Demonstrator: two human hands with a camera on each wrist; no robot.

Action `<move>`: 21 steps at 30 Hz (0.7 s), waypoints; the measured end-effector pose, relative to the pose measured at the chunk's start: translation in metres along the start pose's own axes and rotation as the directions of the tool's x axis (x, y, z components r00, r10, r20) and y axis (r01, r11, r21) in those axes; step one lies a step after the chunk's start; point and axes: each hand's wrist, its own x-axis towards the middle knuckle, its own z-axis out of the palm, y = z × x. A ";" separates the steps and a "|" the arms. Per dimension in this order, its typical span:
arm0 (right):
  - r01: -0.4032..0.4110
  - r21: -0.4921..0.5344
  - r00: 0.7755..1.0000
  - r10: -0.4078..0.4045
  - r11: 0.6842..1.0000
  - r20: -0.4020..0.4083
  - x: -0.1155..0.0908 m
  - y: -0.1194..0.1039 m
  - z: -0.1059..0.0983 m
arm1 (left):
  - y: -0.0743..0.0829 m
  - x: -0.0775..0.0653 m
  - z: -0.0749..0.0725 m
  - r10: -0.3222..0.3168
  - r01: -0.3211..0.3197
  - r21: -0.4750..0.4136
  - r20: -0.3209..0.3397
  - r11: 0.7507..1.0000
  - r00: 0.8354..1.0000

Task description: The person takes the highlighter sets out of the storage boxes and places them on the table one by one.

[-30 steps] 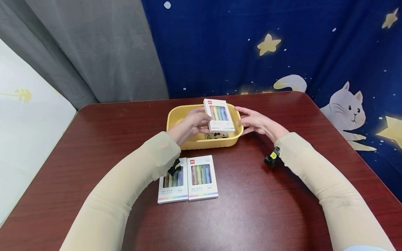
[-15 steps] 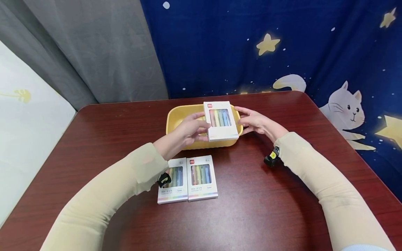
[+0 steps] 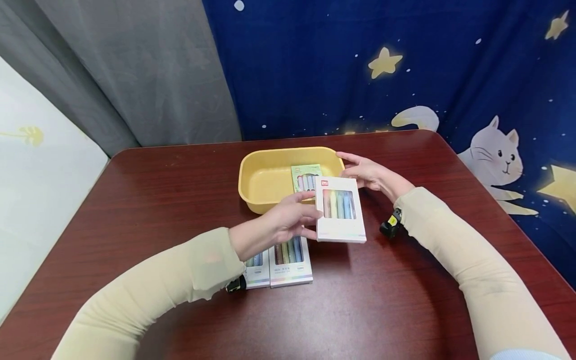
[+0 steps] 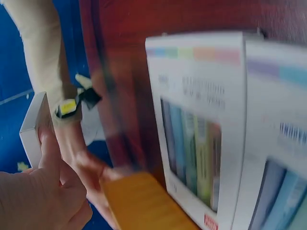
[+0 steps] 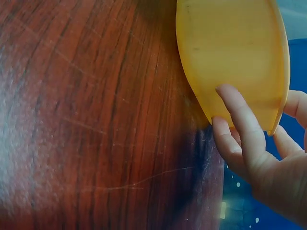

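My left hand (image 3: 290, 220) pinches the left edge of a white windowed box of pastel-coloured pens (image 3: 339, 227), raised above the table in front of the yellow bin (image 3: 249, 187). In the left wrist view, that same box (image 4: 36, 127) shows edge-on, with the thumb along its side. My right hand (image 3: 369, 172) is at the bin's right end; the right wrist view has its fingers (image 5: 242, 122) on the outer wall and other digits over the rim. Inside the bin lies a green pack of pens (image 3: 307, 174), partly covered by the held box.
Two similar white pen boxes lie side by side on the table, a right one (image 3: 291, 275) and a left one (image 3: 258, 277), both partly covered by my left arm. The dark red table (image 3: 396, 310) ends at a blue curtain (image 3: 306, 70) behind.
My left hand has carried the white box out from over the bin, towards me and to the right. More of the green pack now shows. The right hand stays at the bin.
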 end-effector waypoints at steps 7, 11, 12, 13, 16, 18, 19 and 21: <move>0.000 -0.010 1.000 0.000 1.000 0.007 -0.001 -0.001 0.000 | -0.019 0.004 0.007 -0.031 0.030 0.016 0.017 0.999 0.999; 0.007 0.015 1.000 -0.007 1.000 0.016 -0.001 0.000 -0.001 | -0.031 0.009 0.008 -0.041 0.041 0.033 0.019 0.999 0.999; 0.008 0.018 1.000 -0.009 1.000 0.018 -0.001 -0.001 -0.001 | -0.033 0.011 0.009 -0.048 0.047 0.035 0.016 0.998 0.999; 0.009 0.022 1.000 -0.009 1.000 0.016 -0.001 -0.001 -0.001 | -0.036 0.012 0.011 -0.054 0.054 0.039 0.012 0.998 0.998; 0.004 0.029 1.000 -0.005 1.000 0.008 -0.002 -0.002 0.000 | -0.045 0.017 0.014 -0.059 0.059 0.045 0.003 0.997 0.998; -0.001 0.030 1.000 0.001 1.000 0.007 -0.002 -0.002 0.000 | -0.050 0.019 0.018 -0.065 0.065 0.041 -0.006 0.997 0.998; -0.003 0.032 1.000 0.003 0.999 0.004 -0.002 -0.002 0.000 | -0.053 0.020 0.020 -0.062 0.062 0.043 -0.010 0.997 0.998; -0.003 0.030 1.000 0.003 1.000 0.011 -0.001 -0.002 0.000 | -0.058 0.021 0.023 -0.056 0.057 0.043 -0.020 0.997 0.998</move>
